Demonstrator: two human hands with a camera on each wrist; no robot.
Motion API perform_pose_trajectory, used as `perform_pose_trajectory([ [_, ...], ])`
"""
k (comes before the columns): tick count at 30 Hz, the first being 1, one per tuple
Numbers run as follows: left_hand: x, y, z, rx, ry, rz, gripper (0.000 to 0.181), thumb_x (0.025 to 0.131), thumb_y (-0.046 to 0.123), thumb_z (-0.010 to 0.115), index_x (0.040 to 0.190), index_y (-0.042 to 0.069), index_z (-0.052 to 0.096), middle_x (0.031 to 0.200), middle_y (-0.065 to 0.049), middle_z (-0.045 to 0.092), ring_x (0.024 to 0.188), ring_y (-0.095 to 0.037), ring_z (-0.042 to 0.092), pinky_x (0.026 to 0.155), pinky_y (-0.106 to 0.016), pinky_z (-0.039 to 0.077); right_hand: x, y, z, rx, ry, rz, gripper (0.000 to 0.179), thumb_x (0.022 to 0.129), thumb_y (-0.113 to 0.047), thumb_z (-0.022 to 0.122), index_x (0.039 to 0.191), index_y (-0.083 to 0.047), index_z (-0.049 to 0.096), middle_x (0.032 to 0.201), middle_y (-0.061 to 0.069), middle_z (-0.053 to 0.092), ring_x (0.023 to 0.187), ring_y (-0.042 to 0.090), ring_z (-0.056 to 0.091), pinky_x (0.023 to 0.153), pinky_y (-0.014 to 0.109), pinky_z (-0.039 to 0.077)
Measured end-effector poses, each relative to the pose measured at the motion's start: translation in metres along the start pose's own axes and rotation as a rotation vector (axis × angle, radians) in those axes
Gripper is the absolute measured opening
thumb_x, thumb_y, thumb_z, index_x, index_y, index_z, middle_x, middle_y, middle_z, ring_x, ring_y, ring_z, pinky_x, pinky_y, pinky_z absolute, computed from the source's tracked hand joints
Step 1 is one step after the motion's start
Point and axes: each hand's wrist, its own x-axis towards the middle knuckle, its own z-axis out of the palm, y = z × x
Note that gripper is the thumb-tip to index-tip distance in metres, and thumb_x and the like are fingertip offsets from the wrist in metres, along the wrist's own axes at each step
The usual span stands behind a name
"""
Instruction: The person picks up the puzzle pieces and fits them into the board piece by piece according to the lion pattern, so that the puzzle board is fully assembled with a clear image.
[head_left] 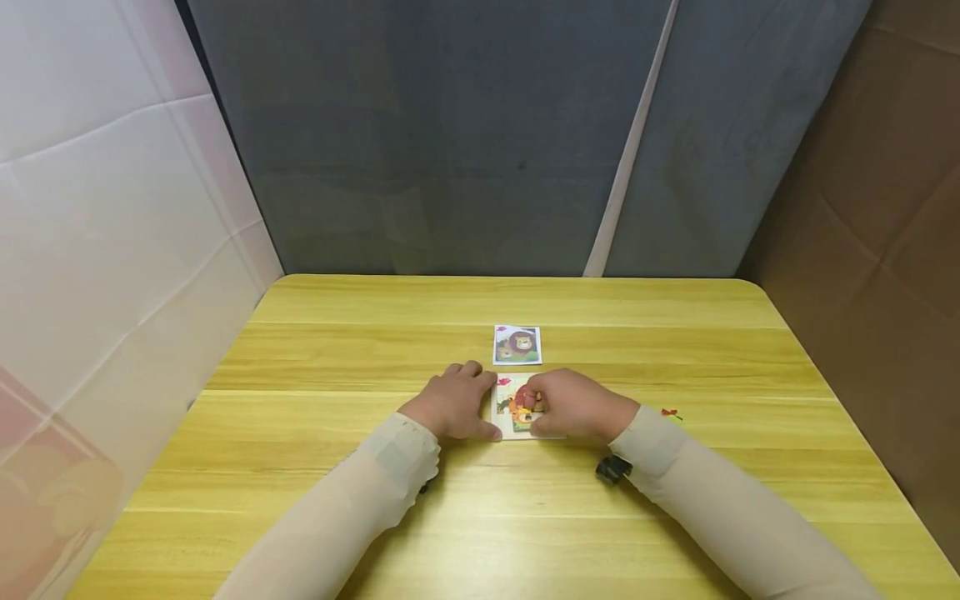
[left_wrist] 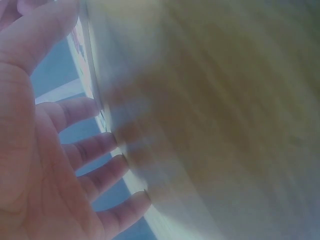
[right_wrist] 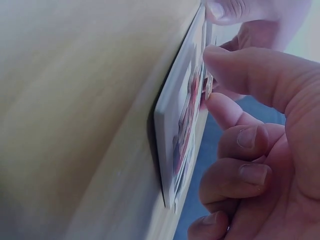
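Observation:
A small white puzzle board [head_left: 506,429] with a colourful animal picture lies flat on the table, partly covered by the right hand. My left hand [head_left: 457,402] rests at its left side. The thumb touches the near left corner and the other fingers extend forward, fairly straight in the left wrist view. Above the board, my right hand [head_left: 576,406] pinches a small thin puzzle piece [right_wrist: 208,87] between thumb and index finger. The remaining right fingers curl in toward the palm. The face of that piece is mostly hidden.
Just beyond the board lies a picture card [head_left: 517,346] showing a lion. A small red and green piece [head_left: 671,414] sits to the right, beside the right sleeve. Grey cloth [head_left: 450,150] hangs behind the wooden table [head_left: 360,333], with white and brown cloth at the sides.

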Motion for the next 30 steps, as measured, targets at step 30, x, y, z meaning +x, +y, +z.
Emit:
perform_pose_trajectory([
  [30, -0.002, 0.0, 0.0, 0.01, 0.012, 0.006, 0.095, 0.082, 0.06, 0.085, 0.156, 0.013, 0.05, 0.152, -0.014, 0.051, 0.138, -0.04, 0.049, 0.104, -0.06, 0.05, 0.013, -0.011, 0.012, -0.049, -0.015, -0.045, 0.022, 0.08, -0.011, 0.085, 0.092, -0.013, 0.066, 0.07, -0.005, 0.053, 0.065, 0.011, 0.047, 0.062, 0.028, 0.04],
])
